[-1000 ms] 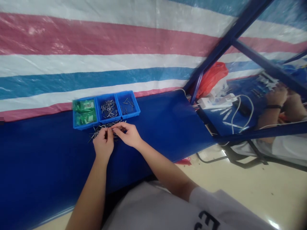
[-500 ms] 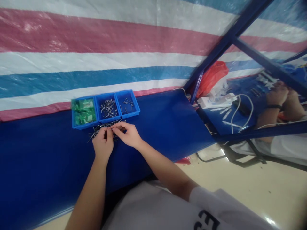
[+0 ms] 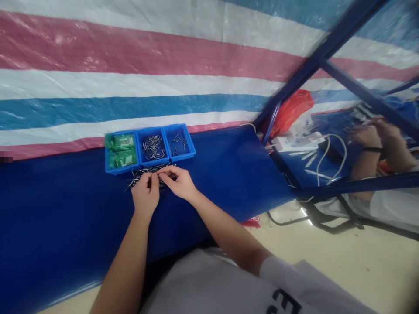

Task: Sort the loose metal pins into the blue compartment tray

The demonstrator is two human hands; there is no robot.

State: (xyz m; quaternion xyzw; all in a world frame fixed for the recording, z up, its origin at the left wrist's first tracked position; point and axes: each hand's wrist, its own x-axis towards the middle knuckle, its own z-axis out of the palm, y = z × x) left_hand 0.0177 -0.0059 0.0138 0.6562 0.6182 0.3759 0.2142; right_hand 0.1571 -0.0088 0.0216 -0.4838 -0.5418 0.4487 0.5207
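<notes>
My left hand (image 3: 145,192) and my right hand (image 3: 178,182) meet fingertip to fingertip, both pinched closed. Whatever lies between the fingers is too small or hidden to make out. Under and behind them spreads a pile of thin dark metal pins (image 3: 135,178), partly covered by the hands. Just beyond stand three joined blue bins. The left bin (image 3: 121,169) contains green plastic packets (image 3: 122,158). In the middle bin (image 3: 153,162) lie many similar metal pieces (image 3: 152,147), and the right bin (image 3: 193,152) has several scattered ones (image 3: 179,139).
The blue table (image 3: 65,218) meets a striped plastic sheet (image 3: 147,83) at the back. To the right rises a dark blue metal frame (image 3: 291,93). Past it are a red plastic bag (image 3: 291,111), a white power strip (image 3: 297,141) with cable, and another person's hands (image 3: 369,136).
The view has shifted slightly, so the bins and my hands appear a little further right. My hands keep their pinched pose together. The other person's hands have moved.
</notes>
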